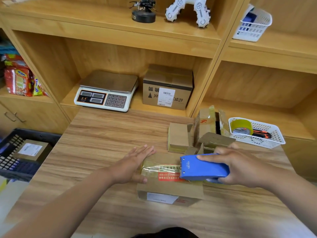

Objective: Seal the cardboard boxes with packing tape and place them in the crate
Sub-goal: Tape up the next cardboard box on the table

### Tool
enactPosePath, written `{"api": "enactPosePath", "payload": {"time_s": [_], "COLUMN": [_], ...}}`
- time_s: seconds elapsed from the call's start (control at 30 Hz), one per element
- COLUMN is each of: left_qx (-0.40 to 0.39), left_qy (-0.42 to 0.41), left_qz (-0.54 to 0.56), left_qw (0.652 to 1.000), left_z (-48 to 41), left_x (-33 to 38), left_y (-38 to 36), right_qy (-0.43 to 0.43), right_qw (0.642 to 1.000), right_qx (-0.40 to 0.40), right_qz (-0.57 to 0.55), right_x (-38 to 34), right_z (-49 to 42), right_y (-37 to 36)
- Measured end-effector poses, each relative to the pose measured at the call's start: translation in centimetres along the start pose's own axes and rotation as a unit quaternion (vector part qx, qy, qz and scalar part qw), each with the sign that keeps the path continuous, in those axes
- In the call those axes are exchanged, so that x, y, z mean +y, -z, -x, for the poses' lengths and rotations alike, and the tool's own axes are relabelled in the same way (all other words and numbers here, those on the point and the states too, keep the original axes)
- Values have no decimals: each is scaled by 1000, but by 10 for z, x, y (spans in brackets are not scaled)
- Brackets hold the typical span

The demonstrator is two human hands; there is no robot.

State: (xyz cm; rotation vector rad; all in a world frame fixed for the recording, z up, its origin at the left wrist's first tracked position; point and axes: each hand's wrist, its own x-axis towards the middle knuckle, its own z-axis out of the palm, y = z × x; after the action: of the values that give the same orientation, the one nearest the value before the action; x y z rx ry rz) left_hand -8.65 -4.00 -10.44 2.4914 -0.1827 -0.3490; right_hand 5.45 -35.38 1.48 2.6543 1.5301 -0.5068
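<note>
A flat cardboard box [169,188] lies on the wooden table [103,138] in front of me, with clear tape over its red-printed top seam. My left hand [135,162] presses flat on the box's left end, fingers straight. My right hand [240,167] grips a blue tape dispenser [202,167] that rests on the box's right half. Behind it stand a small closed box [178,137] and an open-flapped box [211,129]. The dark crate [10,162] sits at the far left, below table height, with one labelled box [30,150] inside.
A white basket [267,134] with a tape roll [241,126] and an orange cutter sits at the right. In the shelf behind are a weighing scale [106,91] and a taped carton [168,86]. Snack packets fill the left shelf.
</note>
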Motion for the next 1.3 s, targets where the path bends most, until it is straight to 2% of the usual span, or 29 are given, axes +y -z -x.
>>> {"api": "enactPosePath", "payload": {"time_s": [0.37, 0.9, 1.13, 1.2, 1.3], "left_qx": [-22, -33, -37, -49, -66], "left_qy": [10, 63, 89, 66, -20], "left_qz": [-11, -6, -104, -146, -172], "left_qw": [1000, 997, 990, 986, 983], "left_z": [0, 1, -4, -12, -36], "left_x": [12, 21, 34, 48, 79], "left_y": [4, 5, 14, 11, -5], "right_qy": [-55, -50, -50, -50, -50], "right_qw": [998, 998, 999, 999, 999], "right_qx": [0, 4, -6, -4, 4], "right_qz": [-15, -23, -10, -8, -10], "right_x": [75, 78, 69, 68, 68], "right_z": [73, 53, 41, 40, 40], "right_y": [-1, -57, -68, -70, -72]}}
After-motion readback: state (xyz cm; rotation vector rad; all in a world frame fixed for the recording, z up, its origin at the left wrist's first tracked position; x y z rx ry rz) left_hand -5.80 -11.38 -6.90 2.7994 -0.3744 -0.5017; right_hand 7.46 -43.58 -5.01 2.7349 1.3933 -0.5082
